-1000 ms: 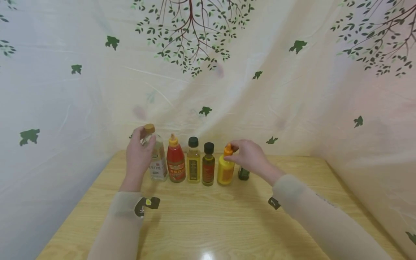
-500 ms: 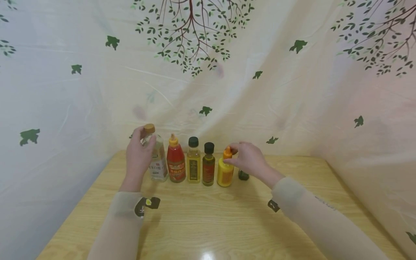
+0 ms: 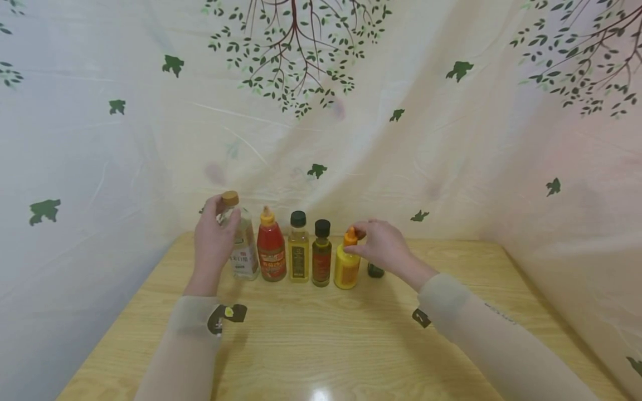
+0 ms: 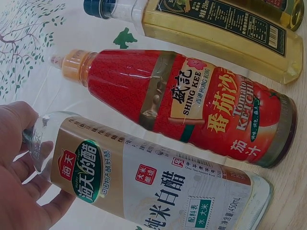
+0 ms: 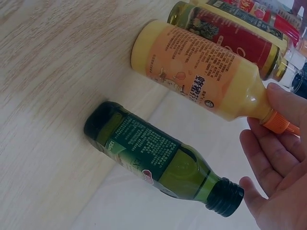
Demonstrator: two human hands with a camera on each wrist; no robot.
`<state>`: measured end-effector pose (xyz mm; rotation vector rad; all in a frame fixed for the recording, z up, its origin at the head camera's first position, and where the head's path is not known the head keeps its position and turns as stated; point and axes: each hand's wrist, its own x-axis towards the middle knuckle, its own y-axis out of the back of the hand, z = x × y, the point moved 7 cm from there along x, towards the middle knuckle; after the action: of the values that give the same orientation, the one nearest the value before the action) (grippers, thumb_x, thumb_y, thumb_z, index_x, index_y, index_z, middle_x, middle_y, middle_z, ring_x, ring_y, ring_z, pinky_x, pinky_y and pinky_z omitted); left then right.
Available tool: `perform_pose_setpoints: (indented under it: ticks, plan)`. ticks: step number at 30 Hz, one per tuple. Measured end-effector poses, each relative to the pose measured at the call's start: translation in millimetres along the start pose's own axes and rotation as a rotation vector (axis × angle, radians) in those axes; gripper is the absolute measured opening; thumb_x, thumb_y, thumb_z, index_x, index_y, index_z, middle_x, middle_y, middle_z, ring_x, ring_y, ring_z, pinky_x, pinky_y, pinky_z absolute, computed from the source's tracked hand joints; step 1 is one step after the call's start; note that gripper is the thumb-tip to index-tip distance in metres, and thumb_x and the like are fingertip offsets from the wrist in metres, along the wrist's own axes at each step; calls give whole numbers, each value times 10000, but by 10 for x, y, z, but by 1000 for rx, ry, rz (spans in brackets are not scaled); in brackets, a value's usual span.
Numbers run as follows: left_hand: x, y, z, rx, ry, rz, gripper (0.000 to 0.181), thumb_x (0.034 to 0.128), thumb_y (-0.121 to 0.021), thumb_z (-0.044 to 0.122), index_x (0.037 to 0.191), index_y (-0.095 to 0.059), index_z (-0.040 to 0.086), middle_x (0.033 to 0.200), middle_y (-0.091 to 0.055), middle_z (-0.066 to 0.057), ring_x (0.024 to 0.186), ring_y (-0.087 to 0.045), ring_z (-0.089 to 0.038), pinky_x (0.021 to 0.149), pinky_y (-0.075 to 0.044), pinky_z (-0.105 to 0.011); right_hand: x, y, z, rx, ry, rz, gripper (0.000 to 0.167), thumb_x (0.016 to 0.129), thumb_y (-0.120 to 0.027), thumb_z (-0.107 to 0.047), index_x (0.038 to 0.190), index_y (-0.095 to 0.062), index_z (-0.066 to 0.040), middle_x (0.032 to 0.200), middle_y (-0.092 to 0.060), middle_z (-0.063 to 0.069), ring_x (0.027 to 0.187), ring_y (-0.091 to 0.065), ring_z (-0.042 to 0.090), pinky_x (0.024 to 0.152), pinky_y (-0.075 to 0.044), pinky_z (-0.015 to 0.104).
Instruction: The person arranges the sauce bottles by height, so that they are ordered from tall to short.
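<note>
In the head view several condiment bottles stand upright in a row on the wooden table. At the row's left end my left hand [image 3: 214, 239] holds the neck of a clear white vinegar bottle [image 3: 244, 257], just below its tan cap. My right hand [image 3: 387, 245] pinches the neck of a yellow squeeze bottle [image 3: 347, 268] with an orange nozzle [image 5: 278, 122]. Beside the vinegar stands a red tomato ketchup bottle [image 4: 192, 110]. A dark green bottle [image 5: 158, 153] stands to the right of the yellow one, partly hidden by my right hand in the head view.
Between ketchup and yellow bottle are a pale oil bottle [image 3: 298, 250] and a darker red-labelled bottle [image 3: 321, 256], both black-capped. The wooden table [image 3: 311, 340] extends in front of the row. A pale leaf-print curtain [image 3: 351, 167] hangs behind and at both sides.
My right hand and the yellow squeeze bottle have shifted slightly toward me and a little left. The hand now covers more of the green bottle. My left hand holds the vinegar bottle in place.
</note>
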<state>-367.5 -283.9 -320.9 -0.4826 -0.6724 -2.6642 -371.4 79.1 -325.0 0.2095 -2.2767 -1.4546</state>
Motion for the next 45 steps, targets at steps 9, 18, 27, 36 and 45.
perform_pose_setpoints:
  ticks: [9, 18, 27, 36, 45]
  plan:
    - [-14, 0, 19, -1, -2, 1, 602, 1145, -615, 348, 1659, -425, 99, 1628, -538, -159, 1561, -431, -382, 1284, -357, -621, -19, -1, 8, 4, 6, 3, 387, 929, -927, -328, 1221, -802, -107, 1071, -779, 18, 1016, -697, 269, 894, -605, 474]
    - [-13, -9, 12, 3, -2, -2, 612, 1144, -616, 362, 1662, -421, 101, 1629, -538, -155, 1564, -429, -376, 1288, -352, -617, -3, -40, 44, 23, -11, -24, 371, 950, -910, -316, 1231, -786, -108, 1098, -776, 34, 1066, -711, 321, 911, -608, 492]
    - [-7, -13, 17, 5, 2, -6, 613, 1142, -620, 363, 1662, -421, 106, 1627, -540, -152, 1571, -419, -381, 1292, -338, -632, -6, -53, 63, 21, -27, -28, 483, 949, -909, -340, 1341, -762, -100, 1197, -778, 83, 1079, -711, 293, 934, -620, 504]
    - [-8, 1, 39, -1, -5, -4, 612, 1144, -614, 357, 1661, -420, 95, 1635, -532, -165, 1567, -423, -388, 1291, -338, -632, -11, 22, 57, 84, -27, -24, 620, 957, -902, -315, 1496, -673, -111, 1374, -739, 127, 1249, -693, 348, 1080, -569, 586]
    - [-27, 13, 33, -5, 2, -8, 624, 1147, -606, 368, 1673, -404, 99, 1646, -519, -164, 1572, -414, -386, 1290, -342, -631, -56, 91, 38, 112, -10, -4, 684, 957, -897, -343, 1540, -632, -102, 1436, -713, 117, 1316, -662, 363, 1128, -532, 605]
